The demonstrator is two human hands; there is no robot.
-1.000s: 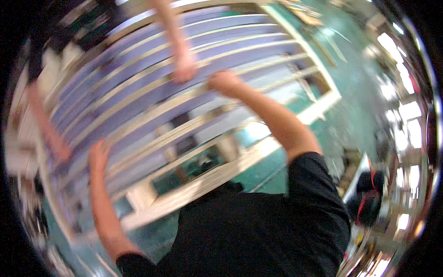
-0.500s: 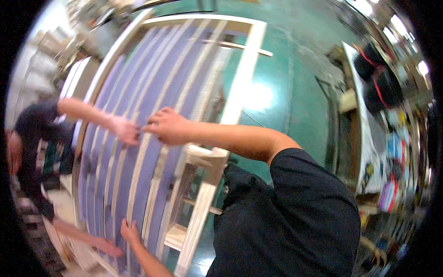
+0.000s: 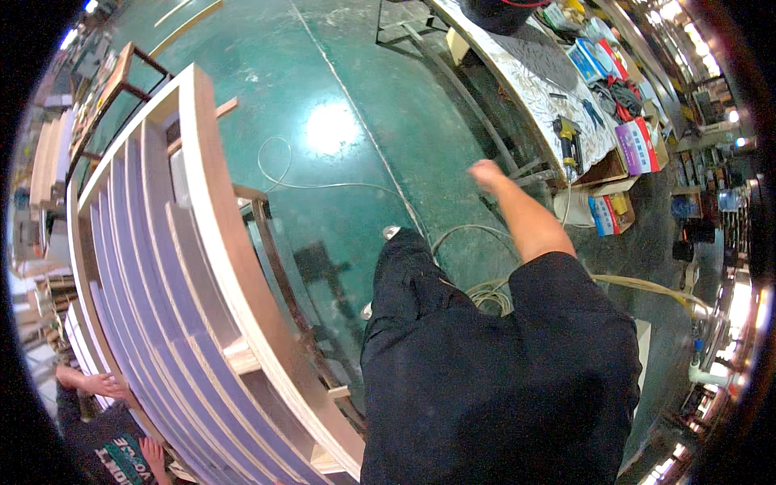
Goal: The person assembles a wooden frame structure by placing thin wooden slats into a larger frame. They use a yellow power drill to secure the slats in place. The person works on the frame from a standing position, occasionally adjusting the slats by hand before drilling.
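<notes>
My right hand [image 3: 486,175] hangs over the green floor, short of the workbench [image 3: 517,61] at the right. Its fingers look curled in, and whatever they may hold is hidden. On the bench's near corner lies a yellow and black air nail gun [image 3: 569,144], apart from my hand. My left hand is out of view. To my left stands a large pale wooden frame [image 3: 212,174], with purple-looking panels [image 3: 133,250] and light wooden strips running lengthwise in it. A co-worker's hands [image 3: 101,385] are at the frame's far side, lower left.
A thin air hose [image 3: 339,185] loops across the floor [image 3: 323,73], and more hose lies coiled [image 3: 493,297] beside my legs. Small boxes [image 3: 636,145] and a dark cloth heap crowd the bench. A dark metal stand [image 3: 121,81] is beyond the frame.
My view has swung right, from the frame toward the bench. My right hand has left the strips and the co-worker's hand. My left hand, earlier over the panels, has gone out of view.
</notes>
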